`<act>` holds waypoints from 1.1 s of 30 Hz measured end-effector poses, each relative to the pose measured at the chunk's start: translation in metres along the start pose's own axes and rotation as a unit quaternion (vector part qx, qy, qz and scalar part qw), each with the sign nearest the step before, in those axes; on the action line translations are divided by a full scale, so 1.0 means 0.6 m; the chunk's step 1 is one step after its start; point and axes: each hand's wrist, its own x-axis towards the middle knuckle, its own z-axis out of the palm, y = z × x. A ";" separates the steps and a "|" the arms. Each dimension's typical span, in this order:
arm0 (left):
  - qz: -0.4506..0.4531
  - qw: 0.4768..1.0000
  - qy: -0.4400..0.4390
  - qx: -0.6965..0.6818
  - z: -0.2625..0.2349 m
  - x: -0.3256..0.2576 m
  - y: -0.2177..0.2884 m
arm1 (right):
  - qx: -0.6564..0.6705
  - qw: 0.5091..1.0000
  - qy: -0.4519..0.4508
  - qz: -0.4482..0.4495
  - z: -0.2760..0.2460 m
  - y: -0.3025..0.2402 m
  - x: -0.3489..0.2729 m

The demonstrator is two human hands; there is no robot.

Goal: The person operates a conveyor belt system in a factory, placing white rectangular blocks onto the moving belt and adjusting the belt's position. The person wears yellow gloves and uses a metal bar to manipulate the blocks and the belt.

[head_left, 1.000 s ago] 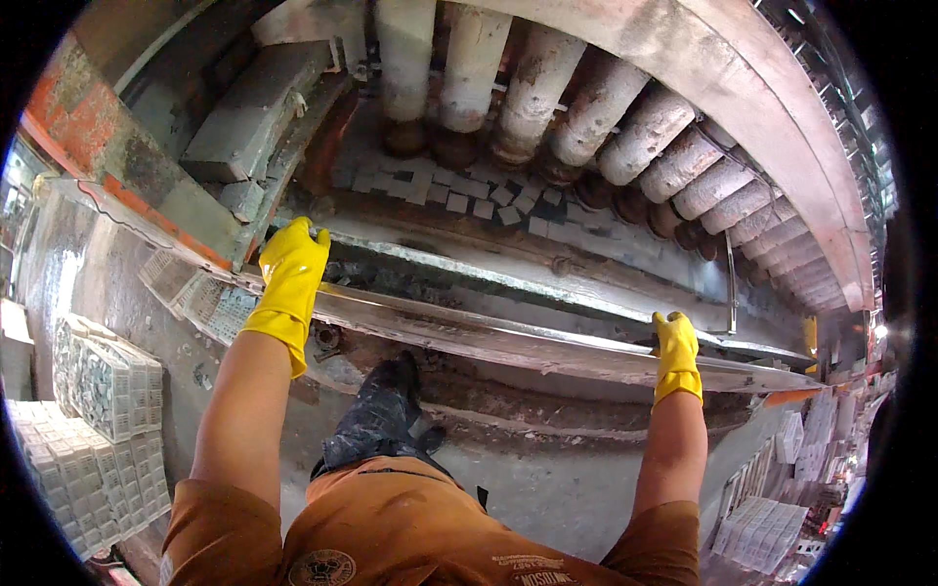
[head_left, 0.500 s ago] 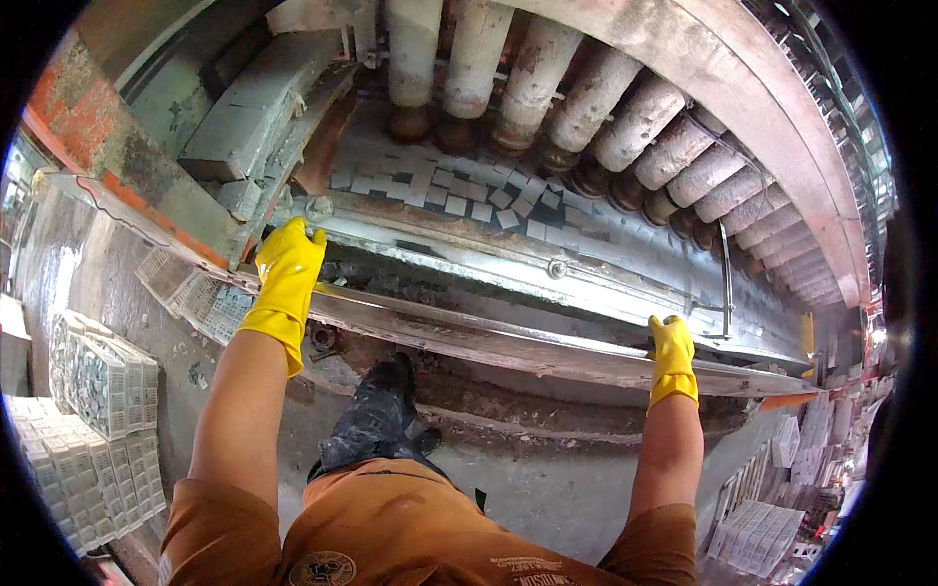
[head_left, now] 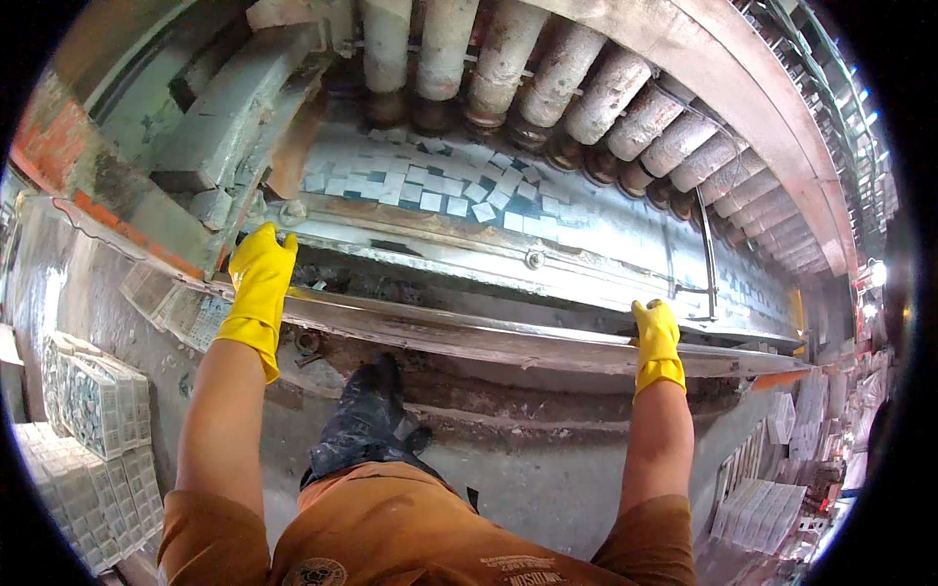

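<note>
Both my hands wear yellow rubber gloves and are spread wide along a long metal panel (head_left: 469, 337) on the front of a machine. Near the panel's left end, my left hand (head_left: 262, 278) is closed, its fingers curled at the edge beside the frame. My right hand (head_left: 657, 337) is closed over the panel's upper edge farther right. The undersides of the fingers are hidden in both. Behind the panel, past a dark gap, runs a wet metal ledge (head_left: 430, 259) with a round bolt (head_left: 534, 260). Small square tiles (head_left: 457, 206) lie loosely scattered on the wet bed beyond.
A row of thick, dirty cylinders (head_left: 555, 83) stands over the bed under a curved beam (head_left: 684, 44). A bent metal rod (head_left: 707, 254) rises at the right. Stacked plastic crates (head_left: 96, 400) stand at left, more crates (head_left: 757, 513) at lower right. An orange-edged frame (head_left: 117, 210) flanks my left hand.
The view has shifted slightly, so the machine sits a little farther left and higher in the picture. Both hands keep their places on the panel.
</note>
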 end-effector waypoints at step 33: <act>-0.015 1.000 -0.016 -0.013 -0.002 0.059 0.022 | 0.027 0.999 0.023 -0.001 -0.034 -0.090 0.010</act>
